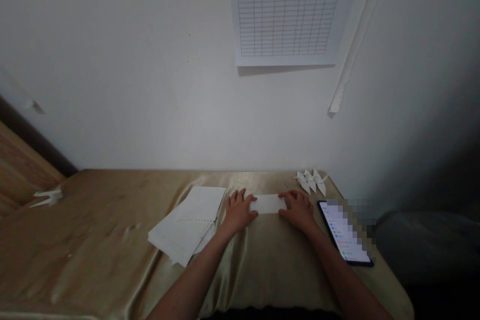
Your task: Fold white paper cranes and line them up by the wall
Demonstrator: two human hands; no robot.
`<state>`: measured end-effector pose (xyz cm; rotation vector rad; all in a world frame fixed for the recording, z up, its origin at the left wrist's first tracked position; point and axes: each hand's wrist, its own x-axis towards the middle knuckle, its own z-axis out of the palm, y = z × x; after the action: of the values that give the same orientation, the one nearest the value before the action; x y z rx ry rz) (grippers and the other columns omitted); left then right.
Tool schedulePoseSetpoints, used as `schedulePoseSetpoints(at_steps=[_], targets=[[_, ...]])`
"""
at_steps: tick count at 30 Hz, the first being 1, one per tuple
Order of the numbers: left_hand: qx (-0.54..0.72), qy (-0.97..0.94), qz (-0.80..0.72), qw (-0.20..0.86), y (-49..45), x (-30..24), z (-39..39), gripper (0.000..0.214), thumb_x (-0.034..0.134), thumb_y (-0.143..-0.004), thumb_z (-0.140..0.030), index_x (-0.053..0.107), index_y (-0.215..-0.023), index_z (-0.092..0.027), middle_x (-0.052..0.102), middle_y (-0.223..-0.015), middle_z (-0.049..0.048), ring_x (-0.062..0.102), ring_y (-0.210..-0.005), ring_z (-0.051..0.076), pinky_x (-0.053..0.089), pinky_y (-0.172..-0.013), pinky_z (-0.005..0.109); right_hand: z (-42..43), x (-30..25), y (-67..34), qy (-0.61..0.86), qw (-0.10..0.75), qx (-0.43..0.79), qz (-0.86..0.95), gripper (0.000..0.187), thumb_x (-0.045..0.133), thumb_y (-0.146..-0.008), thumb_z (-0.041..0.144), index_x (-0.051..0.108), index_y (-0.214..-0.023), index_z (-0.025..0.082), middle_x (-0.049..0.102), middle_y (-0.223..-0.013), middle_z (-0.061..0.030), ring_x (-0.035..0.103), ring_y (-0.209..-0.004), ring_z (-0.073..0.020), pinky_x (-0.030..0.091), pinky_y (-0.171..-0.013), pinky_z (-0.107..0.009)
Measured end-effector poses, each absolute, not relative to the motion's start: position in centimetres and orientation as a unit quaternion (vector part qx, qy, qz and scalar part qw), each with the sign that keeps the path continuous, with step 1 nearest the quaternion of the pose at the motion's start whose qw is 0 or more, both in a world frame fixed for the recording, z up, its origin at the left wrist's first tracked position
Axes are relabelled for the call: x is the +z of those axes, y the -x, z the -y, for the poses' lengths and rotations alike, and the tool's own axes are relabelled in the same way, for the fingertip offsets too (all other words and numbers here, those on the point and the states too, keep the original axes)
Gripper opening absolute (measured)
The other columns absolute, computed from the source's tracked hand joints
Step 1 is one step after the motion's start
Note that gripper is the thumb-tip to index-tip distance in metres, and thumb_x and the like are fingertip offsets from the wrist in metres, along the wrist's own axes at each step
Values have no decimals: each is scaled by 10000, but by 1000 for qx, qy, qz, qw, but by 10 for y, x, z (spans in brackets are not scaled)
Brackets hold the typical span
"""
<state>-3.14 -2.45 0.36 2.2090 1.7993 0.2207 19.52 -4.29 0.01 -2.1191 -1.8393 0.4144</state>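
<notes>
A small white rectangle of paper (268,204), apparently folded, lies on the satin cloth between my two hands. My left hand (239,211) is at its left end, thumb and forefinger on the edge and the other fingers spread over the cloth. At the right end, my right hand (299,208) holds the paper with its thumb at the near corner and its forefinger at the far corner. Beyond the right hand sit several folded white paper cranes (311,182) in a row.
A stack of white paper sheets (187,220) lies left of my left hand. A lit phone (345,235) rests by my right forearm. Scraps of white paper (47,197) lie far left on the gold cloth (93,230). A printed table sheet (287,20) hangs on the wall behind.
</notes>
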Motion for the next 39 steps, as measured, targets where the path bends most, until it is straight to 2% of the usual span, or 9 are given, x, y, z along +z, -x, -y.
schedulePoseSetpoints(at_steps=[5, 17, 22, 25, 27, 29, 33, 39], targets=[[52, -786, -595, 161, 45, 13, 22, 559, 618, -813, -340, 528, -1364, -348, 271, -1617, 29, 182, -1498, 345, 161, -1207, 541, 41, -3, -202, 731, 159, 160, 644, 539, 645, -726, 276, 611, -1246, 415, 437, -1388, -21, 371, -1332, -284, 263, -1097, -471], [38, -806, -568, 162, 56, 10, 17, 555, 600, -845, -310, 518, -1387, -395, 260, -1630, 1, 205, -1493, 354, 192, -1199, 553, 39, -4, -213, 710, 164, 178, 661, 519, 631, -723, 198, 663, -1189, 425, 454, -1398, -8, 382, -1336, -279, 280, -1096, -473], [45, -811, -564, 150, 58, 8, 16, 495, 525, -902, -294, 527, -1384, -410, 298, -1616, -11, 243, -1486, 322, 219, -1195, 538, 38, -7, -216, 704, 155, 160, 675, 535, 578, -747, 167, 656, -1200, 439, 478, -1387, 7, 405, -1320, -253, 304, -1084, -445], [64, -803, -575, 144, 52, 8, 19, 421, 499, -926, -377, 573, -1339, -402, 349, -1590, -10, 270, -1471, 327, 228, -1187, 546, 40, -9, -212, 709, 163, 141, 672, 434, 559, -806, 246, 664, -1188, 422, 493, -1368, -6, 418, -1307, -253, 305, -1081, -450], [87, -792, -591, 125, 46, 6, 23, 461, 589, -861, -474, 596, -1312, -374, 370, -1575, 19, 274, -1460, 353, 214, -1184, 570, 43, -10, -206, 715, 172, 124, 666, 375, 594, -813, 360, 666, -1180, 393, 492, -1361, -24, 423, -1298, -272, 304, -1081, -459], [111, -781, -607, 99, 38, 2, 27, 548, 668, -782, -529, 602, -1295, -347, 376, -1565, 50, 265, -1455, 374, 174, -1185, 596, 46, -11, -197, 720, 179, 101, 663, 445, 658, -767, 470, 645, -1197, 355, 477, -1371, -52, 410, -1304, -305, 279, -1096, -479], [132, -766, -624, 80, 25, -4, 32, 550, 658, -770, -580, 609, -1252, -320, 387, -1546, 61, 253, -1453, 372, 126, -1190, 604, 50, -14, -180, 725, 180, 62, 662, 554, 682, -723, 557, 609, -1202, 291, 449, -1384, -110, 370, -1333, -343, 207, -1127, -515], [124, -753, -642, 79, 12, -5, 35, 717, 607, -748, -688, 548, -1313, -250, 349, -1554, 128, 183, -1466, 426, 85, -1177, 643, 51, -11, -169, 742, 184, 70, 640, 632, 664, -704, 644, 582, -1201, 263, 424, -1397, -138, 324, -1359, -363, 150, -1140, -545]])
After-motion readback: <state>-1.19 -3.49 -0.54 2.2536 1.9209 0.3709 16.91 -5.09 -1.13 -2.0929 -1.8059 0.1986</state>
